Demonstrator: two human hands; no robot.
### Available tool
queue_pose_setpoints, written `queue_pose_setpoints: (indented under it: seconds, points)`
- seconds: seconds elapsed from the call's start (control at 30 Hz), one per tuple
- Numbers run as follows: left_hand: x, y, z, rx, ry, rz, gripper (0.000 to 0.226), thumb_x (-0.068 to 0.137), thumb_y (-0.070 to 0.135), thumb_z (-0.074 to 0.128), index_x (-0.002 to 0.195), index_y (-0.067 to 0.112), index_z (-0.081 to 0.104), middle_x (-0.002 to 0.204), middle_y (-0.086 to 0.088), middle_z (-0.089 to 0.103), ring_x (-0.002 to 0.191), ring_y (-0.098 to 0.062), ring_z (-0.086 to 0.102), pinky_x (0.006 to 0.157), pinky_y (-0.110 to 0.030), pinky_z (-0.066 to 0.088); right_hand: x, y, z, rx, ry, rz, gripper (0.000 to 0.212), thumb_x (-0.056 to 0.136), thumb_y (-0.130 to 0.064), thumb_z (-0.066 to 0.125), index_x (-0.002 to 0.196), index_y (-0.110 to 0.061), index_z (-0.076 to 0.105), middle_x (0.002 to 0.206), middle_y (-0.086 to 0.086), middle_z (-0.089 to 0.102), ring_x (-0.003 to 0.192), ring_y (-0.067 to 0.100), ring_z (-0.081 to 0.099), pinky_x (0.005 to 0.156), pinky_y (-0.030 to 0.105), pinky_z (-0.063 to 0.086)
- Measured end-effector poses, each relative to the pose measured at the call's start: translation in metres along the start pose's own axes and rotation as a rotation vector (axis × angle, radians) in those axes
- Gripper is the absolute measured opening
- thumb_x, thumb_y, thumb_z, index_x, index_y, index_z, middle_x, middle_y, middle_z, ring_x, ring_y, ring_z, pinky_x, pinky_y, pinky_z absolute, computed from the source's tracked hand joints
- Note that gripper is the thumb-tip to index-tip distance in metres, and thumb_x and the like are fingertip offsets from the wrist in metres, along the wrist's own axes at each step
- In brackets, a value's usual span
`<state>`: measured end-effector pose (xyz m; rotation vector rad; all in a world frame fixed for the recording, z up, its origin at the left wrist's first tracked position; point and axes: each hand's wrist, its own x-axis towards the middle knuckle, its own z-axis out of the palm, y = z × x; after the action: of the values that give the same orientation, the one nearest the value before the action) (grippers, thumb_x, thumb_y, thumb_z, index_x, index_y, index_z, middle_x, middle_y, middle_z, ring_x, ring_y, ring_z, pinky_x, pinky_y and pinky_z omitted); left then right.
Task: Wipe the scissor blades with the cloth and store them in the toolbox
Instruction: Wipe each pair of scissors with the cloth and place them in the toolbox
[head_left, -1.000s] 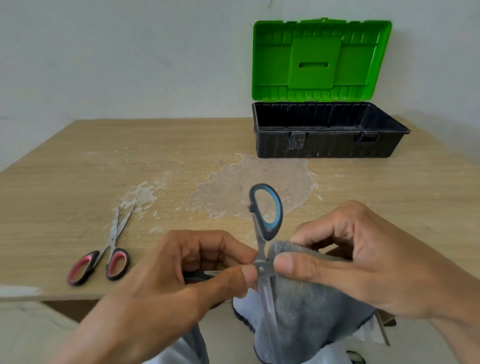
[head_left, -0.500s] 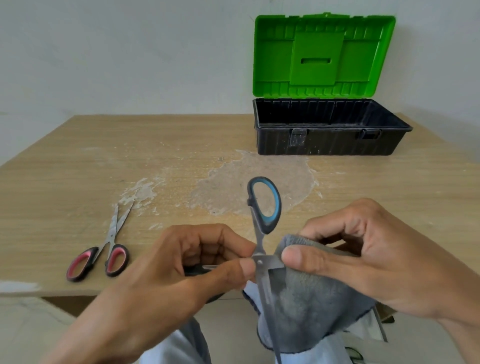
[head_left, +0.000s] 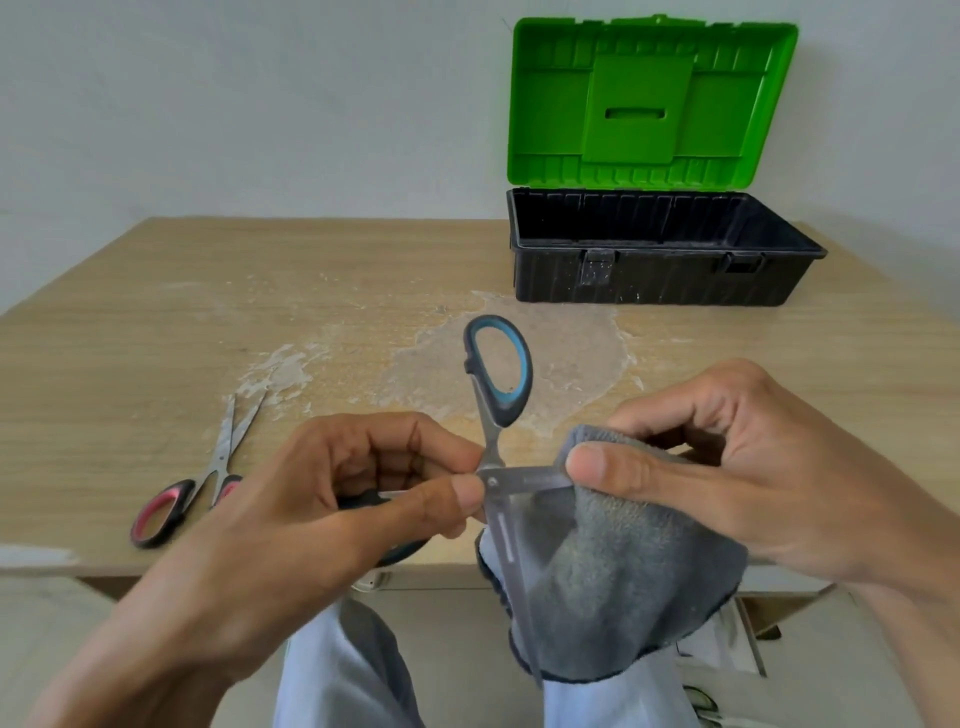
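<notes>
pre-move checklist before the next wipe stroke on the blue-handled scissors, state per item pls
1. Grip: left hand pinches the blue scissors at the pivot. ok
2. Cloth on blade: right hand pinches the cloth over the sideways blade. ok
3. Other blade covered: it is bare and points down over the lap. not ok
4. Toolbox open: lid stands upright. ok
5. Room inside the toolbox: the front wall hides part of the floor. cannot tell
6. Red scissors wiped: they lie on the table, blade condition unreadable. cannot tell
</notes>
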<state>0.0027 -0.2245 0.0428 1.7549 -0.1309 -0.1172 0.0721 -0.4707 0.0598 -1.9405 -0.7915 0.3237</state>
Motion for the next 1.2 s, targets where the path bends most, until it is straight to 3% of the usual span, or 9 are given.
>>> queue_pose_setpoints:
  seconds: [0.17,0.3,0.4,0.53,0.73,0.87,0.93,1.07,1.2]
  points:
    - [0.003,0.0,-0.001,-0.008,0.017,-0.007,0.027,0.067,0.042,0.076,0.084,0.021,0.078,0.074,-0.001,0.073,0.073,-0.009,0.068,0.07,-0.013,0.051,0.0,0.002,-0.006,-0.024,0.054,0.025,0.037,0.088,-0.052,0.07,0.08,-0.018,0.084,0.067,0.011,0.074,0.063,0.036,0.066,0.065,0.039,0.053]
    - [0.008,0.005,0.003,0.025,0.004,0.002,0.028,0.069,0.045,0.075,0.086,0.024,0.078,0.075,0.001,0.073,0.074,-0.009,0.068,0.071,-0.021,0.053,0.005,-0.002,0.002,-0.068,0.022,-0.024,0.038,0.086,-0.052,0.069,0.073,-0.018,0.079,0.055,0.01,0.051,0.052,0.027,0.046,0.052,0.02,0.037]
    - [0.007,0.006,0.0,0.018,0.04,-0.003,0.029,0.065,0.046,0.076,0.086,0.025,0.078,0.075,0.0,0.074,0.075,-0.009,0.069,0.073,-0.024,0.049,0.009,-0.003,-0.005,-0.099,0.018,0.006,0.036,0.082,-0.053,0.071,0.074,-0.02,0.082,0.062,0.016,0.065,0.057,0.036,0.057,0.054,0.034,0.048]
    - [0.003,0.006,-0.007,-0.038,0.084,-0.041,0.033,0.062,0.045,0.077,0.085,0.022,0.079,0.08,-0.004,0.075,0.075,-0.009,0.068,0.081,-0.03,0.042,0.009,0.0,-0.013,-0.04,0.118,0.018,0.026,0.083,-0.047,0.07,0.075,-0.027,0.084,0.067,0.006,0.074,0.064,0.033,0.068,0.062,0.03,0.052]
    - [0.006,0.005,-0.002,-0.045,0.086,-0.044,0.033,0.061,0.045,0.078,0.085,0.022,0.079,0.079,-0.003,0.075,0.075,-0.009,0.069,0.08,-0.028,0.044,0.006,0.004,-0.004,-0.05,-0.005,0.051,0.038,0.098,-0.057,0.058,0.094,-0.028,0.082,0.086,0.026,0.07,0.084,0.046,0.067,0.087,0.062,0.052]
    - [0.004,0.003,-0.008,-0.06,0.067,-0.06,0.036,0.06,0.044,0.079,0.086,0.019,0.079,0.079,-0.003,0.075,0.073,-0.009,0.068,0.068,-0.019,0.05,0.003,0.003,-0.01,0.066,-0.075,0.074,0.027,0.093,-0.038,0.064,0.1,-0.02,0.083,0.095,0.007,0.081,0.094,0.026,0.078,0.092,0.043,0.06]
    - [0.001,0.0,-0.011,-0.056,0.079,-0.063,0.037,0.06,0.044,0.079,0.086,0.018,0.079,0.079,-0.003,0.075,0.072,-0.009,0.067,0.065,-0.017,0.051,0.001,0.009,-0.017,0.132,0.006,0.082,0.025,0.089,-0.033,0.073,0.096,-0.012,0.085,0.095,0.01,0.082,0.093,0.029,0.079,0.09,0.038,0.062]
    - [-0.002,-0.001,-0.016,-0.085,0.098,-0.062,0.035,0.058,0.042,0.08,0.082,0.016,0.078,0.077,-0.005,0.074,0.068,-0.01,0.065,0.062,-0.013,0.049,-0.008,0.024,-0.025,0.269,0.103,0.106,0.048,0.071,-0.053,0.089,0.089,-0.009,0.084,0.088,0.015,0.081,0.083,0.031,0.078,0.076,0.024,0.062]
    - [-0.002,0.003,-0.016,-0.066,0.097,-0.056,0.036,0.057,0.044,0.08,0.082,0.017,0.078,0.079,-0.007,0.074,0.069,-0.011,0.066,0.066,-0.018,0.047,-0.013,0.026,-0.027,0.297,0.083,0.112,0.058,0.068,-0.061,0.088,0.095,-0.01,0.085,0.094,0.017,0.081,0.09,0.033,0.078,0.081,0.025,0.061]
